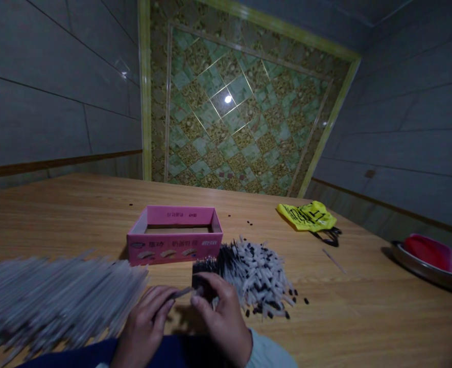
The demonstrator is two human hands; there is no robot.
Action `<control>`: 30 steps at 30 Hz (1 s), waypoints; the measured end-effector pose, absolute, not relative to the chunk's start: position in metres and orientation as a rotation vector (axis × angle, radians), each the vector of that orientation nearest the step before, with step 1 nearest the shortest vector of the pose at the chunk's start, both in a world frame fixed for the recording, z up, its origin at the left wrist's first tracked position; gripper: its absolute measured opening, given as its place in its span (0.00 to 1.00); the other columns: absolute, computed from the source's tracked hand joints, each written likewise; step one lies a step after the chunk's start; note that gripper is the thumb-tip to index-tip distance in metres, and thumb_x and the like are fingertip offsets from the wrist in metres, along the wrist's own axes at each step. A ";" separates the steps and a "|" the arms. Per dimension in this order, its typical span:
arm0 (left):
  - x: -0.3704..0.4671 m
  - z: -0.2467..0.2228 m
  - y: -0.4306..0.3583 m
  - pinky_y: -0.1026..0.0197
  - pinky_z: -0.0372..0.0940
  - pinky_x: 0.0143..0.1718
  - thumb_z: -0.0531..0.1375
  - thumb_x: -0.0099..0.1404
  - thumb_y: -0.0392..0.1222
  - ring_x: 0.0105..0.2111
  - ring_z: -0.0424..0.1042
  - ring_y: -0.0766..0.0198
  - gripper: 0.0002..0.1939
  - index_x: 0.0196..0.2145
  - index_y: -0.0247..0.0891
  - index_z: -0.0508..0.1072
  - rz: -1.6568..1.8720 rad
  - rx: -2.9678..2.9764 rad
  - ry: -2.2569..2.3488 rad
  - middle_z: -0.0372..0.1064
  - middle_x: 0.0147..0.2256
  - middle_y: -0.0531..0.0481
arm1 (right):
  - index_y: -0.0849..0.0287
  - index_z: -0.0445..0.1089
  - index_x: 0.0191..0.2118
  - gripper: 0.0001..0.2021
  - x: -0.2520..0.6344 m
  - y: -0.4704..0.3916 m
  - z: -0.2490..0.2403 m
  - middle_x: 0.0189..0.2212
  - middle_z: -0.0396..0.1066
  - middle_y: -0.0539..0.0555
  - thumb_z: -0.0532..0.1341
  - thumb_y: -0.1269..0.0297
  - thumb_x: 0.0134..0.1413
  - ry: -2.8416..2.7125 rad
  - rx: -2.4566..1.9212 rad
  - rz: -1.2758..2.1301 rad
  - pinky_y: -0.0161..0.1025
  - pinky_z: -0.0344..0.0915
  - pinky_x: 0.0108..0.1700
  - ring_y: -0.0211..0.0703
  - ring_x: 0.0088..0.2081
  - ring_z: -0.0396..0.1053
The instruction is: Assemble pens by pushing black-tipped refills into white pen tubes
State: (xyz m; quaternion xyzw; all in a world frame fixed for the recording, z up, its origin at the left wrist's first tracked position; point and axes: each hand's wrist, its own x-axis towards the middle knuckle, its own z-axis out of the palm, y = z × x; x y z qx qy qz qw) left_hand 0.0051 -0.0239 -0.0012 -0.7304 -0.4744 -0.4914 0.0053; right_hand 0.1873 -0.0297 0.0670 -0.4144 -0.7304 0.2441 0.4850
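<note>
Low in the middle, my left hand [146, 323] is closed on a thin greyish tube [182, 293], held between thumb and fingers and pointing right. My right hand [226, 318] is curled at the tube's far end, thumb and fingers pinching something small and pale that I cannot make out. A large heap of long, translucent thin tubes [57, 296] lies to the left. Just beyond my right hand is a heap of short whitish pieces [258, 273] with black tips, and thin dark pieces [228, 258] along its left side.
An open pink box [174, 250] with printed sides stands behind my hands. Farther right are a crumpled yellow bag [308, 215] with black lettering, a single thin stick [333, 260] and a metal dish [421, 263] holding a red item [428, 252]. All rest on the wooden table [363, 312].
</note>
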 end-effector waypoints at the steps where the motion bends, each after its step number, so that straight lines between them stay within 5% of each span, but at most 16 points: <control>1: 0.004 -0.003 -0.023 0.61 0.70 0.38 0.54 0.62 0.40 0.38 0.74 0.60 0.10 0.38 0.41 0.74 -1.543 -2.260 -1.489 0.75 0.36 0.48 | 0.56 0.69 0.45 0.15 0.191 -0.026 0.068 0.34 0.71 0.51 0.61 0.69 0.49 -1.801 -1.048 0.555 0.32 0.63 0.35 0.40 0.34 0.68; 7: 0.003 -0.003 -0.021 0.61 0.70 0.37 0.54 0.62 0.42 0.37 0.74 0.60 0.10 0.36 0.41 0.75 -1.539 -2.199 -1.486 0.76 0.35 0.48 | 0.57 0.72 0.30 0.07 0.244 0.004 0.079 0.30 0.73 0.55 0.57 0.71 0.47 -2.086 -1.697 0.023 0.35 0.59 0.32 0.45 0.33 0.70; 13: 0.007 0.000 -0.023 0.61 0.70 0.36 0.55 0.62 0.43 0.37 0.75 0.60 0.10 0.36 0.42 0.75 -1.526 -2.242 -1.490 0.76 0.35 0.48 | 0.57 0.75 0.30 0.10 0.296 0.006 0.079 0.31 0.76 0.58 0.59 0.73 0.40 -2.236 -2.156 -0.073 0.36 0.57 0.30 0.51 0.35 0.72; 19: 0.008 -0.003 -0.022 0.60 0.70 0.36 0.54 0.62 0.45 0.37 0.75 0.59 0.12 0.36 0.42 0.76 -1.503 -2.272 -1.542 0.76 0.36 0.48 | 0.58 0.71 0.34 0.08 0.297 0.009 0.063 0.32 0.73 0.56 0.57 0.63 0.51 -1.993 -2.020 -0.142 0.37 0.60 0.33 0.47 0.36 0.71; 22: 0.007 -0.004 -0.021 0.60 0.70 0.36 0.54 0.62 0.45 0.37 0.75 0.59 0.12 0.36 0.42 0.76 -1.509 -2.268 -1.540 0.76 0.36 0.47 | 0.58 0.70 0.42 0.11 0.284 0.018 0.049 0.40 0.71 0.56 0.56 0.62 0.55 -2.000 -1.717 -0.094 0.38 0.61 0.44 0.45 0.43 0.68; 25: 0.007 -0.003 -0.022 0.61 0.70 0.36 0.54 0.62 0.45 0.37 0.75 0.59 0.12 0.35 0.41 0.76 -1.514 -2.275 -1.526 0.76 0.36 0.47 | 0.55 0.65 0.51 0.20 0.268 0.022 0.032 0.53 0.64 0.57 0.60 0.59 0.51 -2.161 -1.472 -0.020 0.48 0.48 0.59 0.49 0.55 0.58; 30: 0.009 0.000 -0.024 0.62 0.71 0.35 0.54 0.62 0.45 0.36 0.75 0.59 0.12 0.36 0.41 0.76 -1.525 -2.283 -1.534 0.76 0.36 0.46 | 0.50 0.61 0.56 0.27 0.250 0.020 0.018 0.62 0.50 0.57 0.60 0.52 0.50 -2.248 -1.502 0.008 0.58 0.35 0.61 0.57 0.63 0.40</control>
